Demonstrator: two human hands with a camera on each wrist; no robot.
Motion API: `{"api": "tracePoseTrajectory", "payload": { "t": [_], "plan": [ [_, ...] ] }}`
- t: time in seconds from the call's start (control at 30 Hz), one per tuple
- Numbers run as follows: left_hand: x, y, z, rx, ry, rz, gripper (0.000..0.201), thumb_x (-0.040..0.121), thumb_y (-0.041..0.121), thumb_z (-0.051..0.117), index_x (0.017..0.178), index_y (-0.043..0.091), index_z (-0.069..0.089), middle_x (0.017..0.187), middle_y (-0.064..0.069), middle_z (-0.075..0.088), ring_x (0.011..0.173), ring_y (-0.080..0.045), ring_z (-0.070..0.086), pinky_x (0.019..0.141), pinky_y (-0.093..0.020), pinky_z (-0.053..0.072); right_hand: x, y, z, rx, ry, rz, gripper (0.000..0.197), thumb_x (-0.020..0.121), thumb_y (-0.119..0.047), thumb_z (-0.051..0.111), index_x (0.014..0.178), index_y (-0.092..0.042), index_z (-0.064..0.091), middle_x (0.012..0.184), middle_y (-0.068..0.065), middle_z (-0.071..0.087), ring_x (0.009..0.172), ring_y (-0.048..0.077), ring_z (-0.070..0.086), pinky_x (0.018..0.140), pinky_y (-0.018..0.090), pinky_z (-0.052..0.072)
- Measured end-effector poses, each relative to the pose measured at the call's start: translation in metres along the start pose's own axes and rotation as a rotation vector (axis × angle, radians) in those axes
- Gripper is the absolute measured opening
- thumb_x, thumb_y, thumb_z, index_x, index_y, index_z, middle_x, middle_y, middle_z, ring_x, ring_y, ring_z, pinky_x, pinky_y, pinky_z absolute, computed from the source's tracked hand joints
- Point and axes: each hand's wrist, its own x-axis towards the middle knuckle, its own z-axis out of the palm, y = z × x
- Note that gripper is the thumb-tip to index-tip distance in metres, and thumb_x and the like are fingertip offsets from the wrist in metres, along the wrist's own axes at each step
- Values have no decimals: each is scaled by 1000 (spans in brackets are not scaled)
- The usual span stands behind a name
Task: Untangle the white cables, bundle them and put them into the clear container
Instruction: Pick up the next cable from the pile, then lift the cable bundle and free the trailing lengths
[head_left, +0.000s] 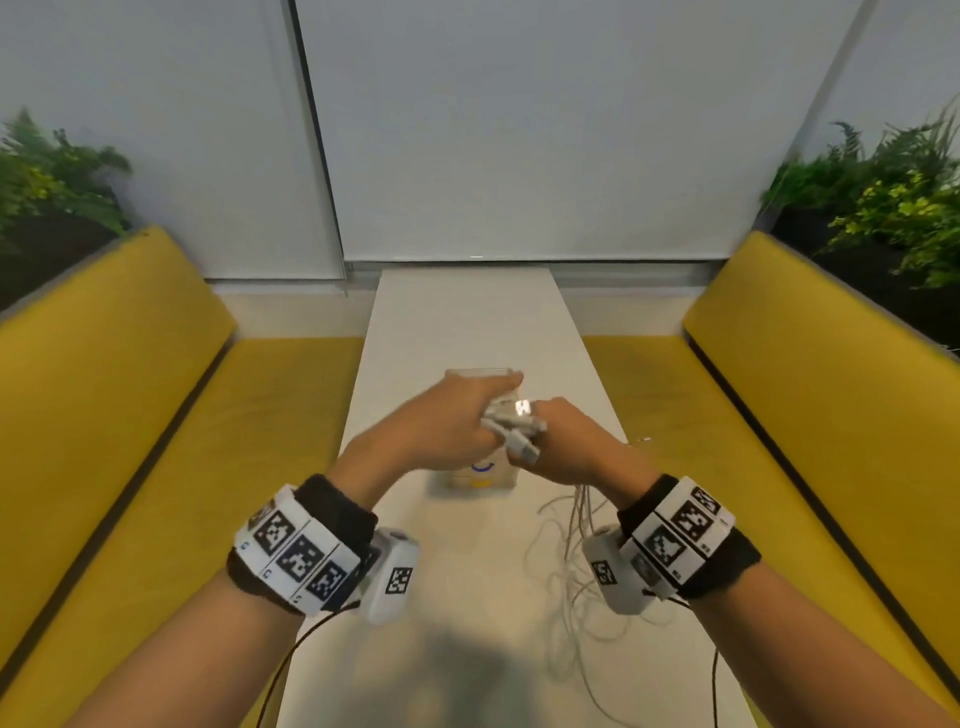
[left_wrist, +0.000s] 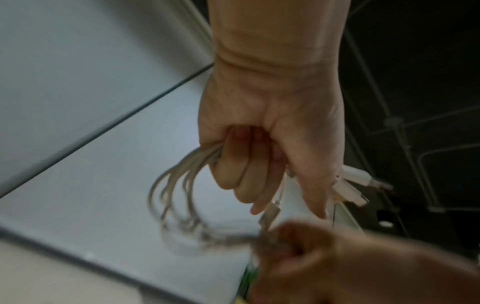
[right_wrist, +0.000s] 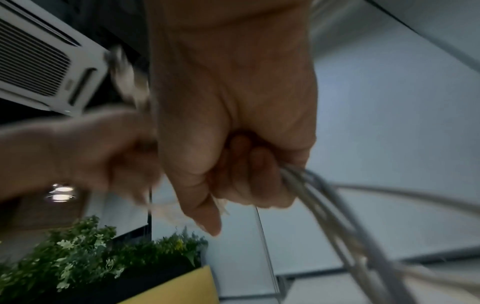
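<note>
White table (head_left: 467, 322), both hands' fingers clamped on white cables (head_left: 511, 423), connector ends bunched, loose strands trailing.

Booth seating, plants and blinds around a white table

A long white table (head_left: 467, 322) runs beneath and beyond the hands; yellow benches (head_left: 130, 395) flank it, left and right of the forearms. Green plants (head_left: 893, 208) top both backrests. Pale roller blinds (head_left: 519, 130) hang ahead of the hands, and a ceiling air-conditioning unit (right_wrist: 44, 67) shows above them.
</note>
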Motion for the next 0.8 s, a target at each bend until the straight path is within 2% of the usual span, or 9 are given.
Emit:
{"api": "tracePoseTrajectory", "payload": {
  "t": [0.13,0.2,0.3,0.47,0.53,0.6,0.67,0.73,0.8],
  "plan": [
    [4,-31,18,-136,-48,34,41,78,39,72,115,28,61,103,8,69,91,-14,64,76,-31,50,-4,-5,-19,-9,-49,-72,19,88,-23,69,95,-6,66,87,3,69,71,20,56,60,21,40],
    [6,-40,18,-99,1,66,20,81,29,77,94,29,62,83,13,67,74,-4,60,63,-23,44,-6,-4,-17,21,-98,-51,14,85,-17,69,86,-4,64,82,12,68,67,24,55,60,30,41],
    [5,-43,14,-13,78,157,31,80,9,67,70,36,55,61,14,58,58,-1,52,52,-19,31,-7,-2,-12,263,-79,-26,20,82,-9,69,69,-15,56,65,3,57,56,11,44,54,25,35],
    [-8,-46,-34,-70,318,119,20,80,24,59,85,11,73,71,-4,71,69,-24,67,61,-40,52,-12,17,-1,644,14,61,48,86,-14,73,57,-17,36,49,-7,33,44,12,34,48,24,35],
    [-17,-42,-62,-195,503,96,12,87,15,66,94,12,76,75,4,74,74,-11,71,68,-30,58,-17,33,9,734,37,109,52,88,-16,72,55,-20,32,49,-8,27,42,10,27,46,23,29],
    [-24,-36,-89,-313,730,80,12,94,10,62,92,15,72,63,18,66,60,9,60,55,-11,45,-25,51,22,809,43,153,52,90,-16,70,55,-21,32,50,-5,26,42,10,28,46,23,33],
    [-28,-32,-109,-456,894,76,11,98,19,61,89,23,67,56,21,59,52,8,51,50,-9,36,-31,69,35,770,25,211,53,91,-21,70,56,-20,30,52,-3,25,45,12,29,50,25,39],
    [-27,-33,-120,-506,919,26,12,96,31,63,93,20,68,53,22,56,49,8,48,48,-12,36,-38,86,48,707,20,289,52,91,-35,68,59,-19,30,56,-1,24,49,13,26,53,31,37],
    [-27,-37,-120,-369,730,-79,18,93,39,66,86,21,69,56,16,58,45,6,47,48,-20,38,-41,100,54,626,24,362,52,92,-44,63,62,-17,31,56,-3,25,49,13,26,58,35,33]
  ]
}}
